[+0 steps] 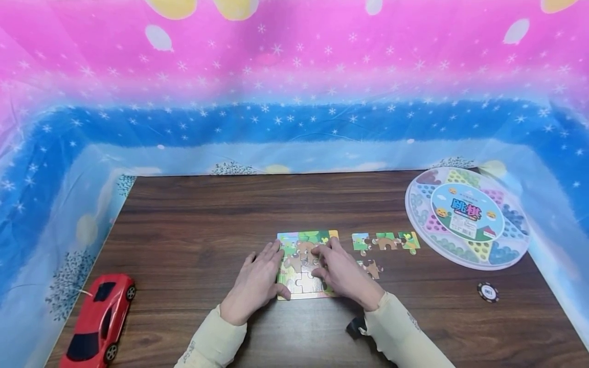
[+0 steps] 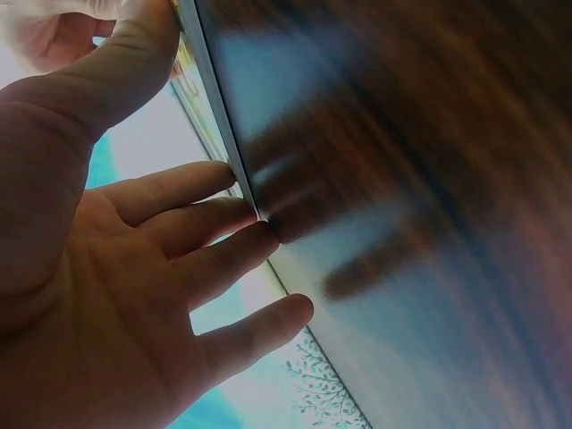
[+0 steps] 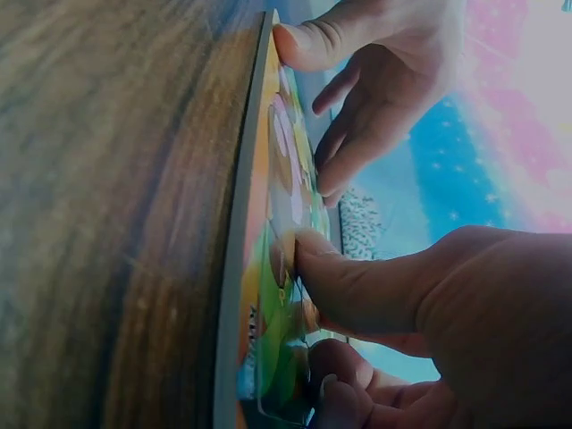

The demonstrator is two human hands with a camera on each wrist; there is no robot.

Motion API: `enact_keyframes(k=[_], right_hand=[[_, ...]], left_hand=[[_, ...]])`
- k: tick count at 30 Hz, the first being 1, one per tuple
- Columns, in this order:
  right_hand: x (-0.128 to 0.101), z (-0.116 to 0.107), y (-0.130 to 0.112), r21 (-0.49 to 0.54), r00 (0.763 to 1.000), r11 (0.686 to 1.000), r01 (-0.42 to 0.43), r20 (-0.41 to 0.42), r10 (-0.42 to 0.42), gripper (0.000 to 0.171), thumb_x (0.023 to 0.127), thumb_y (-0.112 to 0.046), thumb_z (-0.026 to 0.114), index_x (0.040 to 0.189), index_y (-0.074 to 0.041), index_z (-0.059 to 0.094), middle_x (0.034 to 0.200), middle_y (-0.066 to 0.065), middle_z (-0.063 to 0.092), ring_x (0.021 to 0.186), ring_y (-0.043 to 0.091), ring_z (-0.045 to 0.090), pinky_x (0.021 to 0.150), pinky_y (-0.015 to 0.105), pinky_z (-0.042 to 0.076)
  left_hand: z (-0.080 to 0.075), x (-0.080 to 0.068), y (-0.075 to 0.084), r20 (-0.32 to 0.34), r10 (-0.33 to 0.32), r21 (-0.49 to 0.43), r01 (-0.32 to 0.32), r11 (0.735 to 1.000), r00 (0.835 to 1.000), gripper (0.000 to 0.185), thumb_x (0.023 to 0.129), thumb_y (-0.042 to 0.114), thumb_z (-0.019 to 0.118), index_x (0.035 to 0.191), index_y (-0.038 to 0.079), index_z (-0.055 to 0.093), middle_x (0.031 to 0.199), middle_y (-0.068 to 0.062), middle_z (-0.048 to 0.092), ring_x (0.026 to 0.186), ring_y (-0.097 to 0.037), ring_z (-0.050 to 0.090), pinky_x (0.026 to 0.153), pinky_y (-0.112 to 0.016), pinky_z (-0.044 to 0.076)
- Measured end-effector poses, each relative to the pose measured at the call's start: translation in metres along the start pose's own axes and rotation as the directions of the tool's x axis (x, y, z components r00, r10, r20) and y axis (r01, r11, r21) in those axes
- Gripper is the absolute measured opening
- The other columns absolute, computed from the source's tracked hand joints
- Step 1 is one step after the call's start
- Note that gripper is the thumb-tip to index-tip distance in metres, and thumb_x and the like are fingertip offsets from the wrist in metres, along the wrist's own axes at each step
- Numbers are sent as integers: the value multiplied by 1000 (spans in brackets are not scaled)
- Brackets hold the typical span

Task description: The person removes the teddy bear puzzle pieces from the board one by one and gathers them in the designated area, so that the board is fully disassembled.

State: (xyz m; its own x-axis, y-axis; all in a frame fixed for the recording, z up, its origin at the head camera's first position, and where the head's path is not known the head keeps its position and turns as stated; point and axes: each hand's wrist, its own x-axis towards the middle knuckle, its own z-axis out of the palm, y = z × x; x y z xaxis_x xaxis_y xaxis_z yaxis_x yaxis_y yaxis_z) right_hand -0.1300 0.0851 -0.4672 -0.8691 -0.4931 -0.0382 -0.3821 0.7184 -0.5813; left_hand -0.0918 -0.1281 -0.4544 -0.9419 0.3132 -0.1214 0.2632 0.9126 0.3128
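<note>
Your left hand (image 1: 257, 281) lies with straight, spread fingers along the left edge of the puzzle board (image 1: 300, 296), its thumb at the near left corner; it pinches nothing. Your right hand (image 1: 346, 274) bends over the board's right side, thumb and fingertips touching the puzzle's face; I cannot tell whether a piece is pinched between them or only pressed down.

That board lies flat on the dark wooden table (image 1: 207, 220), between your two hands. I judge the work to be well under way but unfinished: fitted pieces (image 1: 309, 282) show joints along the near side of the board, while others lie outside it. Your fingers and the glare hide too much for me to count what is in place, or to say which spots are bare.

Of loose pieces, I make out four to the right of the board: a left one (image 1: 360, 241), a middle one (image 1: 386, 242) and a right one (image 1: 408, 239) in a row, and a lower one (image 1: 373, 269) just beside your right hand, which partly covers it.

Elsewhere you have one red toy car (image 1: 100, 319), one round game set (image 1: 467, 218) and one chip (image 1: 488, 292).
</note>
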Motion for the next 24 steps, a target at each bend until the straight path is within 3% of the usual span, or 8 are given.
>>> enact_keyframes(k=[9,24], right_hand=[[5,0,-2,30,998,998,-54,19,53,34,84,-19,76,113,-10,60,95,1,46,72,10,49,63,27,46],[3,4,-6,53,994,993,-110,-16,111,35,83,-14,77,113,-11,58,95,3,43,67,11,49,58,28,44]], left_hand=[[-1,0,0,-9,5,-5,-5,1000,1000,98,61,48,82,138,-4,50,150,-21,37,138,-36,36,104,-62,33],[-1,-1,2,-22,2,-21,-2,1000,1000,96,59,46,83,135,-4,52,150,-21,38,137,-36,37,103,-62,33]])
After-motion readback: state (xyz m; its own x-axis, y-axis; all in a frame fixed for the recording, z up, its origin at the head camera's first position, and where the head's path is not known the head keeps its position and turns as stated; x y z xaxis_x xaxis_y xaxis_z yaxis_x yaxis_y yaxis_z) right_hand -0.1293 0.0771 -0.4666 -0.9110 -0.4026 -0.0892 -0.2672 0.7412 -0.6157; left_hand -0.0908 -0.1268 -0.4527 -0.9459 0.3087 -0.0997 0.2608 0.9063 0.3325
